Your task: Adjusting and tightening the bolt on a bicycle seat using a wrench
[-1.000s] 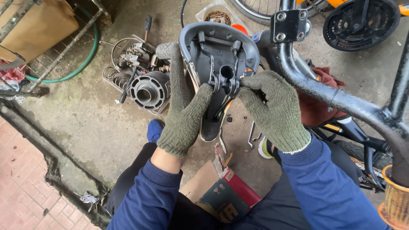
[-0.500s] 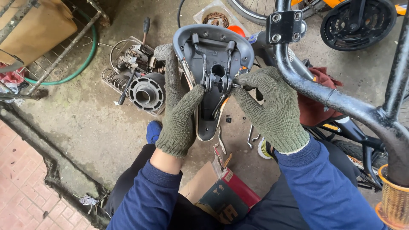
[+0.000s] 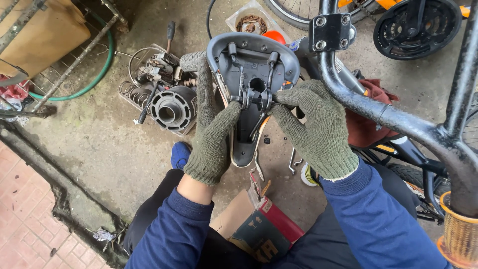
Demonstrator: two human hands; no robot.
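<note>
A person in a blue long-sleeved top and green knitted gloves holds a black bicycle saddle [image 3: 251,94] upside down above a concrete floor [image 3: 89,144], its underside and metal rails facing the camera. The left hand [image 3: 211,134] grips the saddle along its left edge, fingers wrapped behind the shell and thumb pressed near the rail clamp [image 3: 249,99]. The right hand [image 3: 316,127] pinches at that clamp from the right, fingertips closed on the hardware at the middle of the rails. The saddle hangs in mid-air between both hands, just in front of the person's knees.

A black bicycle frame tube [image 3: 393,119] sweeps across the right side, with a square four-bolt stem plate [image 3: 330,32] near the top edge and a black chainring guard [image 3: 416,25] beyond it. On the floor to the left lie a round black hub-like part [image 3: 172,107] and a tangle of springs and small parts. A green hose [image 3: 94,74] curves past a metal rack at upper left. A cardboard box [image 3: 259,226] with a red side sits by the person's legs, and a red cloth [image 3: 363,124] lies beneath the frame.
</note>
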